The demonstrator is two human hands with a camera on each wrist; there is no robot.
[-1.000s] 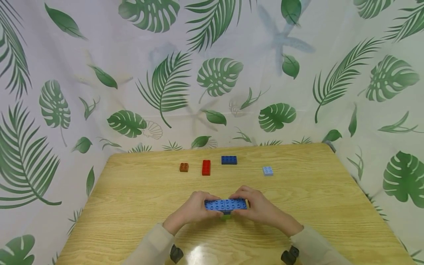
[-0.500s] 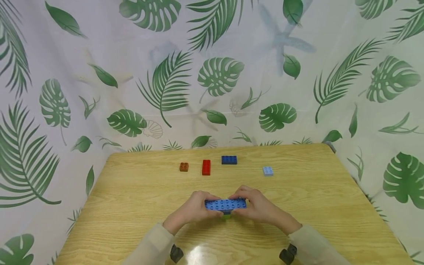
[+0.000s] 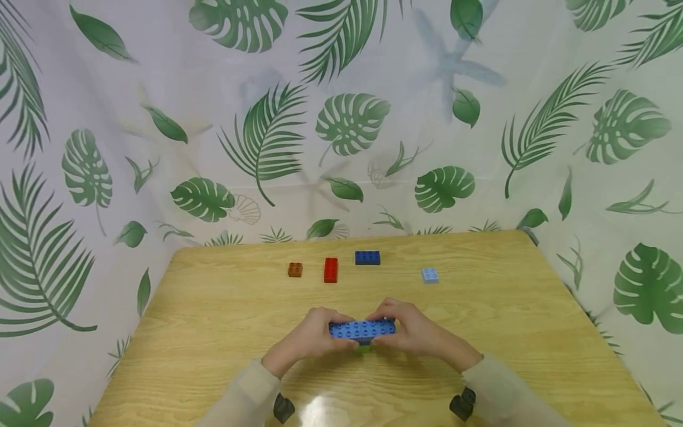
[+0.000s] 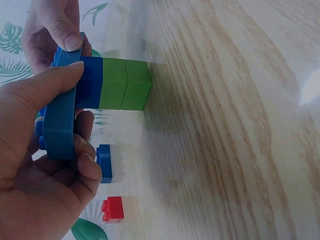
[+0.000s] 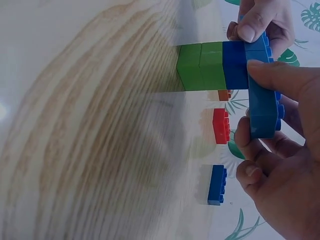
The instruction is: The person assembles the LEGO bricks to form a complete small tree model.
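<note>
Two medium-blue bricks lie end to end across the top of a small tower at the middle of the table. My left hand [image 3: 312, 337] pinches the left blue brick [image 4: 61, 127], thumb on its near side and fingers round the far side. With a similar pinch, my right hand [image 3: 415, 333] grips the right blue brick [image 5: 262, 112]. Beneath them, a dark blue brick [image 4: 90, 82] sits on two stacked green bricks [image 5: 201, 66], and the lowest one stands on the table. Both outer ends of the blue bricks overhang the tower.
Farther back on the wooden table [image 3: 224, 308] lie an orange-brown brick [image 3: 295, 270], a red brick [image 3: 331, 270], a dark blue brick [image 3: 367, 258] and a light blue brick [image 3: 430, 276]. A leaf-patterned curtain [image 3: 341, 166] hangs behind the table and along its sides.
</note>
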